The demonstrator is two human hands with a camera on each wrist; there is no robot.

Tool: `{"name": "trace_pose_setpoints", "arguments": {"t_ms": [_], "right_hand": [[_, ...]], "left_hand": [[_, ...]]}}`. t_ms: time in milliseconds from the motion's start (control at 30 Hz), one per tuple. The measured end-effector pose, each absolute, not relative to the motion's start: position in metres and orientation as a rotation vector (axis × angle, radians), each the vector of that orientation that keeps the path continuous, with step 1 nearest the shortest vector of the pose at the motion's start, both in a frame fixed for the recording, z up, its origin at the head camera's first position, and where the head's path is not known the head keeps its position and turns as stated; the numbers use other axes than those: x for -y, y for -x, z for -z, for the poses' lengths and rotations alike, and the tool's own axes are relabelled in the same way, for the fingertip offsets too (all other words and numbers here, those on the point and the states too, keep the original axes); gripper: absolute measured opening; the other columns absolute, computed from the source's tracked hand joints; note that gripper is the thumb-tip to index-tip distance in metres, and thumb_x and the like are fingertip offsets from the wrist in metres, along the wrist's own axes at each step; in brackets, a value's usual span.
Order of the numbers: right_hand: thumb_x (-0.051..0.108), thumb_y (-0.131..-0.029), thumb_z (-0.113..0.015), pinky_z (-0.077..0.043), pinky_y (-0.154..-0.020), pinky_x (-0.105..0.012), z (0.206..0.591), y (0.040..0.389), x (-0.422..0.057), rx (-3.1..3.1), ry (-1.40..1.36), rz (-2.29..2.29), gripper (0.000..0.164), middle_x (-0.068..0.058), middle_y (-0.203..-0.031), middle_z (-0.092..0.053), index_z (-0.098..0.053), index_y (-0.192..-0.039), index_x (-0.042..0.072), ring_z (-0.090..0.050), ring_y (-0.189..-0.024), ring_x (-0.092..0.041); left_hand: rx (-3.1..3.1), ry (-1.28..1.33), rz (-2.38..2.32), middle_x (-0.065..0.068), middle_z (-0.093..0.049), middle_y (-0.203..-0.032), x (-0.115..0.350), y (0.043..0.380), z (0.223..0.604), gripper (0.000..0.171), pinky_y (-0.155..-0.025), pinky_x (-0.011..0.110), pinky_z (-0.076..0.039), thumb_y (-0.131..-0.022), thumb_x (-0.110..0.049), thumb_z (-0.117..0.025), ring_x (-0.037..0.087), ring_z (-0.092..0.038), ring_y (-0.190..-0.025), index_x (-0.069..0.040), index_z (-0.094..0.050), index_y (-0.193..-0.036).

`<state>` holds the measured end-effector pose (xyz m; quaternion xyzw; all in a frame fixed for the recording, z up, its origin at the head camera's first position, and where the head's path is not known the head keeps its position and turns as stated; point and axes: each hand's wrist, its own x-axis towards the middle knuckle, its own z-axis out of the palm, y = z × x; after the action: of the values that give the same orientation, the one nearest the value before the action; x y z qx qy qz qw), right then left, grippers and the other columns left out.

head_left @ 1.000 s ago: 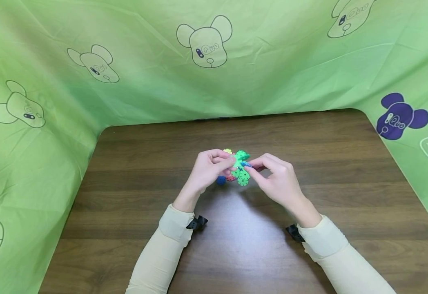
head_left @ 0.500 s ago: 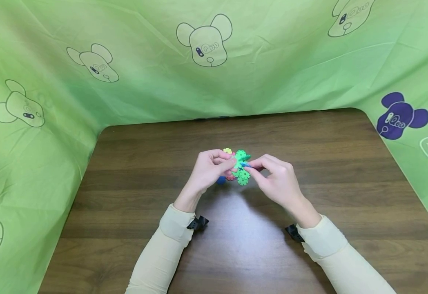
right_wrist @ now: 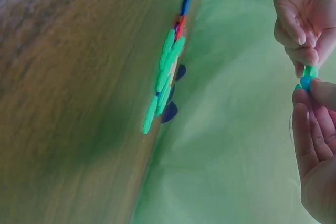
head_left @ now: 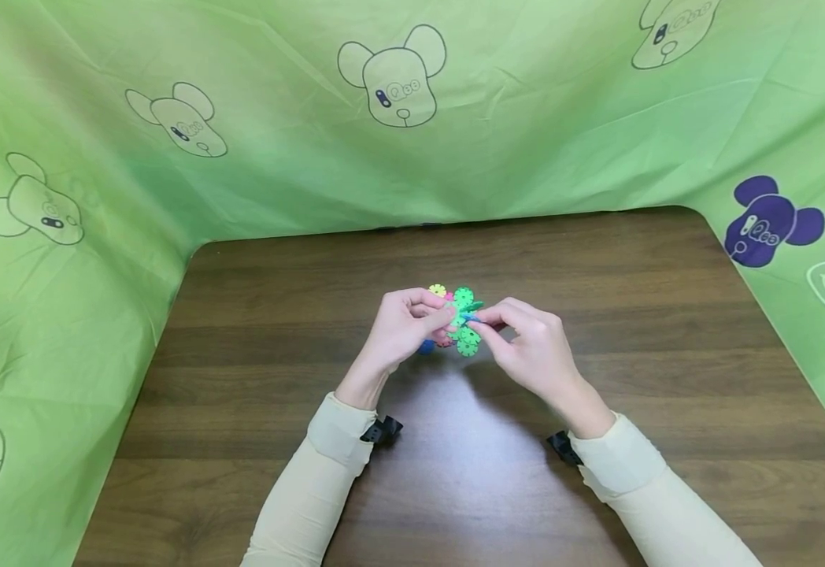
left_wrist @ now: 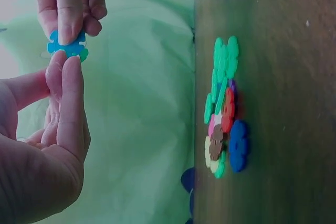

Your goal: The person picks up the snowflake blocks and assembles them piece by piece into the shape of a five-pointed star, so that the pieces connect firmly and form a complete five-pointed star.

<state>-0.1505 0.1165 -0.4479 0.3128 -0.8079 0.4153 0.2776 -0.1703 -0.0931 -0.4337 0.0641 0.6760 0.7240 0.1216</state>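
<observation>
- 1 blue disc, notched along its rim, nearly edge-on from above, pinched in the fingertips of the right hand.
- 1 green piece, mostly hidden, pinched by the left hand, against the blue disc; I can't tell whether the 2 interlock.

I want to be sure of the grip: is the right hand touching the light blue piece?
Touching. The left wrist view shows it: the right hand pinches the light blue piece, covering part of its upper edge.
</observation>
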Motion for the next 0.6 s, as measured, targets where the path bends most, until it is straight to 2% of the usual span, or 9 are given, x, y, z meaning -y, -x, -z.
{"name": "trace_pose_setpoints", "arguments": {"t_ms": [100, 233, 267, 367, 433, 467, 500, 600], "right_hand": [[-0.002, -0.075, -0.089, -0.053, -0.059, -0.019, 0.448, 0.152, -0.115, 2.19, -0.853, -1.129, 0.022, 0.002, -0.085, -0.074, -0.078, -0.093, 0.007, -0.067, -0.07, -0.011], [0.005, -0.075, -0.091, -0.056, -0.066, -0.027, 0.451, 0.153, -0.114, 2.229, -0.881, -1.115, 0.024, 0.001, -0.087, -0.074, -0.078, -0.096, 0.007, -0.069, -0.076, -0.012], [0.015, -0.079, -0.091, -0.057, -0.068, -0.027, 0.452, 0.153, -0.115, 2.24, -0.886, -1.111, 0.023, 0.001, -0.087, -0.075, -0.078, -0.096, 0.007, -0.07, -0.077, -0.013], [0.02, -0.08, -0.091, -0.057, -0.069, -0.031, 0.453, 0.155, -0.118, 2.268, -0.883, -1.106, 0.026, 0.0, -0.089, -0.075, -0.078, -0.098, 0.006, -0.071, -0.078, -0.014], [0.022, -0.084, -0.088, -0.057, -0.069, -0.032, 0.452, 0.159, -0.122, 2.308, -0.867, -1.106, 0.023, 0.001, -0.09, -0.076, -0.078, -0.099, 0.007, -0.071, -0.078, -0.014], [0.022, -0.086, -0.086, -0.058, -0.068, -0.033, 0.452, 0.162, -0.125, 2.345, -0.852, -1.096, 0.021, 0.001, -0.09, -0.075, -0.078, -0.099, 0.007, -0.071, -0.079, -0.014], [0.016, -0.085, -0.085, -0.058, -0.068, -0.036, 0.452, 0.165, -0.127, 2.389, -0.844, -1.084, 0.018, 0.001, -0.09, -0.075, -0.078, -0.099, 0.007, -0.071, -0.078, -0.014], [0.018, -0.092, -0.079, -0.058, -0.072, -0.039, 0.451, 0.178, -0.137, 2.589, -0.811, -0.988, 0.014, 0.0, -0.092, -0.075, -0.078, -0.102, 0.007, -0.07, -0.08, -0.015]], "left_hand": [[-1.991, -0.206, -2.079, 0.018, -0.075, -0.082, 0.099, 0.173, 0.434, 0.013, -0.073, 0.047, -0.063, -0.094, 0.002, -0.074, 0.016, -0.073, -0.066, 0.012, -0.069, -0.1], [-2.029, -0.225, -2.019, 0.021, -0.075, -0.084, 0.107, 0.177, 0.432, 0.014, -0.072, 0.04, -0.063, -0.095, -0.001, -0.073, 0.022, -0.074, -0.071, 0.011, -0.07, -0.102], [-2.041, -0.227, -2.003, 0.022, -0.075, -0.085, 0.11, 0.178, 0.432, 0.014, -0.072, 0.038, -0.063, -0.096, -0.001, -0.073, 0.029, -0.075, -0.073, 0.011, -0.07, -0.102], [-2.073, -0.225, -1.967, 0.021, -0.075, -0.084, 0.121, 0.182, 0.431, 0.013, -0.071, 0.037, -0.063, -0.096, -0.002, -0.073, 0.043, -0.073, -0.081, 0.01, -0.071, -0.102], [-2.095, -0.215, -1.94, 0.02, -0.075, -0.084, 0.13, 0.185, 0.431, 0.014, -0.072, 0.038, -0.063, -0.096, -0.002, -0.073, 0.043, -0.073, -0.081, 0.01, -0.071, -0.103], [-2.101, -0.206, -1.926, 0.017, -0.075, -0.083, 0.134, 0.187, 0.431, 0.014, -0.072, 0.038, -0.063, -0.096, -0.002, -0.073, 0.046, -0.072, -0.083, 0.009, -0.071, -0.102], [-2.112, -0.198, -1.907, 0.015, -0.075, -0.082, 0.139, 0.189, 0.432, 0.014, -0.072, 0.038, -0.063, -0.096, -0.003, -0.073, 0.044, -0.073, -0.083, 0.009, -0.071, -0.102], [-2.14, -0.179, -1.834, 0.015, -0.075, -0.082, 0.153, 0.192, 0.435, 0.013, -0.072, 0.037, -0.063, -0.096, -0.003, -0.074, 0.043, -0.073, -0.082, 0.008, -0.071, -0.102]]}}
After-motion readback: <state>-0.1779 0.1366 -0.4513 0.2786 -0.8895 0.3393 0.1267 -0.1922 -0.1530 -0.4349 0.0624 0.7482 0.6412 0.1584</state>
